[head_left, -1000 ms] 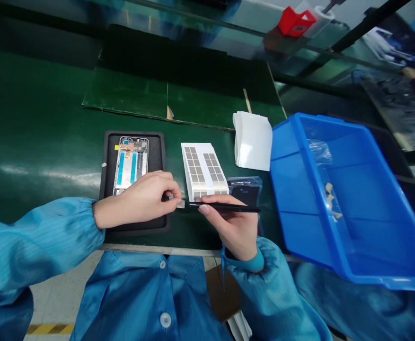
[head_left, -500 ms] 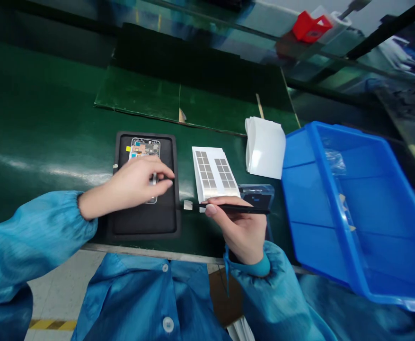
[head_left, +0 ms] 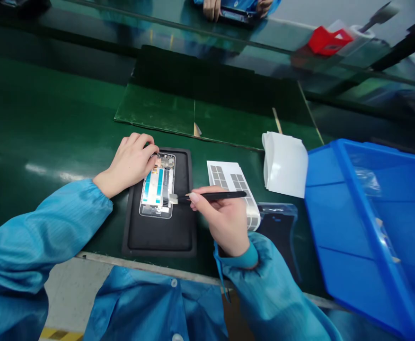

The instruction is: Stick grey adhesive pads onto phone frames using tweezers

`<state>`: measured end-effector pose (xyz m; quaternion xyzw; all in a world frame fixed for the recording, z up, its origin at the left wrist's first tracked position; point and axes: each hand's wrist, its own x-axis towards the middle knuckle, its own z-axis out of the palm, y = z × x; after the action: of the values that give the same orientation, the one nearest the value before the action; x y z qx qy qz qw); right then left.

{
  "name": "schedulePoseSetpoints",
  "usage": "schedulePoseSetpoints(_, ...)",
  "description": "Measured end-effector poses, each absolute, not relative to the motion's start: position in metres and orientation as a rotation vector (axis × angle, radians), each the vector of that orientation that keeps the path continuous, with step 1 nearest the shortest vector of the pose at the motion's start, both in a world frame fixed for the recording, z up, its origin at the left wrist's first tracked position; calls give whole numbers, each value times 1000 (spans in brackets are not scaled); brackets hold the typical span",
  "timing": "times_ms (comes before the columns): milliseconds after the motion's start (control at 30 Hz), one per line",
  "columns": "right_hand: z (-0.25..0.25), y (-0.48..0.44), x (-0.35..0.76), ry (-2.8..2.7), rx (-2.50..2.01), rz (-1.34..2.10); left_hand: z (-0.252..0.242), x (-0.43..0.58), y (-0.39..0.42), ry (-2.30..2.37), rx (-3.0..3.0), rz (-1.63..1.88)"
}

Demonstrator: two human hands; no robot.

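An opened phone (head_left: 156, 187) with its inner parts showing lies in a black tray (head_left: 159, 237). My left hand (head_left: 131, 158) rests at the phone's upper left, its curled fingers gripping the edge there; the fingertips are partly hidden. Black tweezers (head_left: 225, 194) are pinched in my right hand (head_left: 226, 220). A small grey sticker (head_left: 173, 199) sits at their tips, over the phone's lower right side; whether it touches the phone I cannot tell. Under and behind my right hand lies a white sheet (head_left: 228, 166) bearing rows of grey square stickers.
To the right stands a big blue bin (head_left: 331, 213) with clear plastic inside. Folded white sheets (head_left: 286, 163) lie beside it, and a dark item in clear film (head_left: 278, 232) sits nearer. Across the bench are another person's hands (head_left: 212, 8) and a red holder (head_left: 330, 41).
My right hand has brought the tweezers and sticker left, over the phone. My left hand has moved from above the phone's middle to its upper left edge. The view has shifted.
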<state>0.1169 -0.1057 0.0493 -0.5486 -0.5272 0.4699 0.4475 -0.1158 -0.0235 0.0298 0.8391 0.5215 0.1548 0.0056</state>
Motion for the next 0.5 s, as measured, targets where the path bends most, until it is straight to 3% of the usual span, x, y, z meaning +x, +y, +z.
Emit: schedulePoseSetpoints(500, 43, -100, 103, -1320, -1395, 1276, 27, -119, -46, 1619, 2432, 569)
